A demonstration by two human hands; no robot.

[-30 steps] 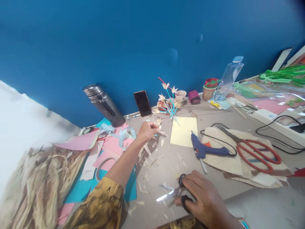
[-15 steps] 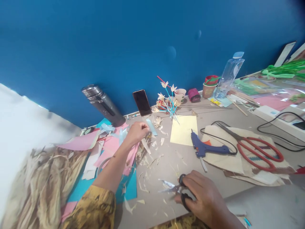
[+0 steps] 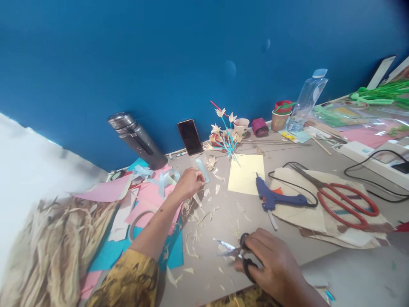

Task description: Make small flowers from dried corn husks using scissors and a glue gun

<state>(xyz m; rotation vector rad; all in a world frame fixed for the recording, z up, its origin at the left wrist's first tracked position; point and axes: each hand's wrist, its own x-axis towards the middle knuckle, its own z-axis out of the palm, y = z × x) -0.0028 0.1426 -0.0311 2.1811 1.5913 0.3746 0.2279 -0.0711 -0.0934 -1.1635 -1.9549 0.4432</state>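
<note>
My left hand [image 3: 191,182] reaches over the pile of dry scraps [image 3: 191,209], fingertips pinched beside a light blue strip [image 3: 202,169]; whatever lies between them is too small to make out. In my right hand [image 3: 271,258] are small black-handled scissors [image 3: 234,250], blades parted and pointing left above the table. Further back, pale flowers on blue stems [image 3: 228,132] stand near a yellow paper square [image 3: 246,174]. A blue glue gun [image 3: 277,198] lies to the right of the paper.
Large red-handled scissors [image 3: 348,204] rest on cloth at the right. A dark flask [image 3: 142,143], a phone [image 3: 190,137] and a plastic bottle [image 3: 306,100] stand along the wall. Dried husks [image 3: 57,251] and coloured papers [image 3: 108,251] spread at the left.
My left hand has moved slightly right, towards the blue strip, uncovering more of the pink paper and tape ring. My right hand and its scissors are almost unmoved.
</note>
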